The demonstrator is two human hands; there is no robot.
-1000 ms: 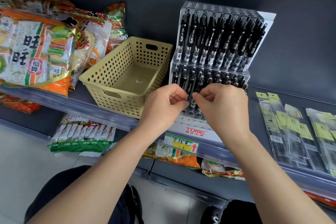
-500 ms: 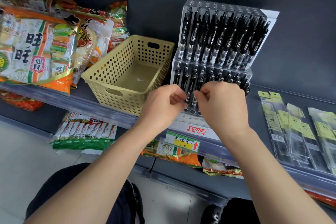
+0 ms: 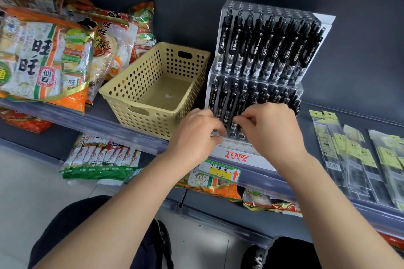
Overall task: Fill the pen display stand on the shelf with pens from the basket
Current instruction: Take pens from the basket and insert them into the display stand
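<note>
While both hands work at the six o'clock edge of the pen display stand (image 3: 267, 85), the stand itself sits upright on the shelf (image 3: 307, 129), against the dark back panel. Black pens (image 3: 262, 46) fill its upper tier in close rows, and more stand in the lower tier behind the hands. The right hand (image 3: 273, 129) has its fingers curled, thumb and forefinger pinching the lower end of one pen (image 3: 234, 125) just above the front row of holes. The left hand (image 3: 194, 135), also curled, has its fingertips against the stand's front-left corner; whether it grips a pen there cannot be told. The two hands lie close together without touching.

The basket (image 3: 135, 102), pale yellow and perforated, stands at nine o'clock of the stand, its near corner just beside the left hand. Snack bags (image 3: 43, 61) are stacked at nine o'clock of the basket. Clear hanging packets (image 3: 360, 159) with yellow tags lie flat at three o'clock of the right hand. A handwritten price label (image 3: 220, 171) is fixed to the shelf rail at six o'clock of the stand.
</note>
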